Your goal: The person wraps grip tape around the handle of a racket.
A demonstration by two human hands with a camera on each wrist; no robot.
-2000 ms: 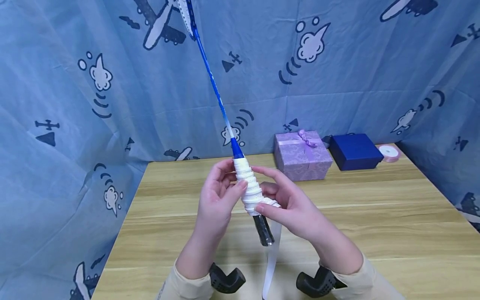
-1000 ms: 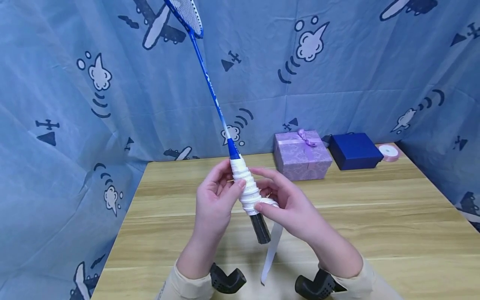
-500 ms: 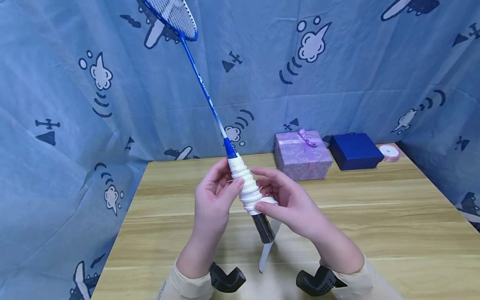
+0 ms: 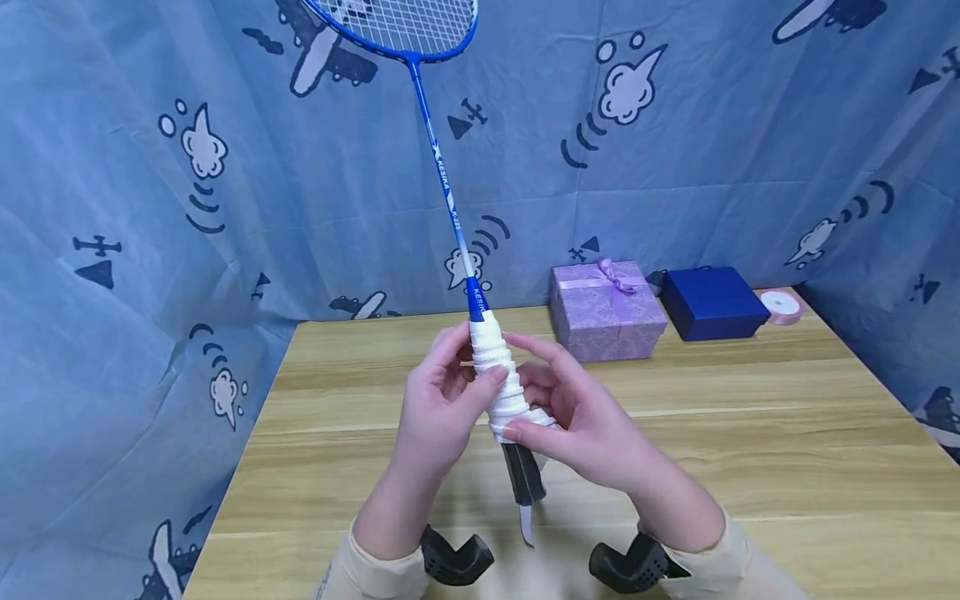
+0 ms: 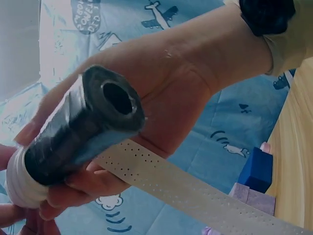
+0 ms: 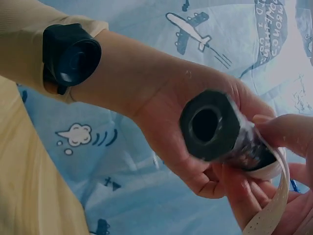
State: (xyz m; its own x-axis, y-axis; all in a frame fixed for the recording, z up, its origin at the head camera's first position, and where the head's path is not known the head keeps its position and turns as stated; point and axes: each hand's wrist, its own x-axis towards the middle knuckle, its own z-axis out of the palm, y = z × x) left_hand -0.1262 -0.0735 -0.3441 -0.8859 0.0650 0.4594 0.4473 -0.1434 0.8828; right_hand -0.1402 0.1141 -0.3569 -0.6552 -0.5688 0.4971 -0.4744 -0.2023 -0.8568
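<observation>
Over the table, both hands hold a blue badminton racket [image 4: 442, 171], its strung head up and away. White overgrip tape [image 4: 490, 346] winds in ridged turns round the upper handle. The lower black handle [image 4: 522, 475] is bare, and its hollow octagonal butt shows in both wrist views. My left hand [image 4: 442, 408] grips the wrapped part, thumb across the front. Lower on the right side, my right hand [image 4: 592, 429] pinches the overgrip where it leaves the handle, thumb on the lowest turn. The loose perforated tail [image 5: 171, 183] trails away; the head view shows its end below the butt.
On the wooden table [image 4: 750, 450], a purple gift box [image 4: 607, 321] with a bow stands at the back right. Beside it are a dark blue box [image 4: 714, 304] and a pink ribbon roll [image 4: 782, 307]. A blue printed curtain [image 4: 300, 208] hangs behind and at the sides.
The racket has turned about its shaft, so its strings now face the camera instead of edge-on. The overgrip's loose tail has swung behind the handle. Both hands keep nearly the same places.
</observation>
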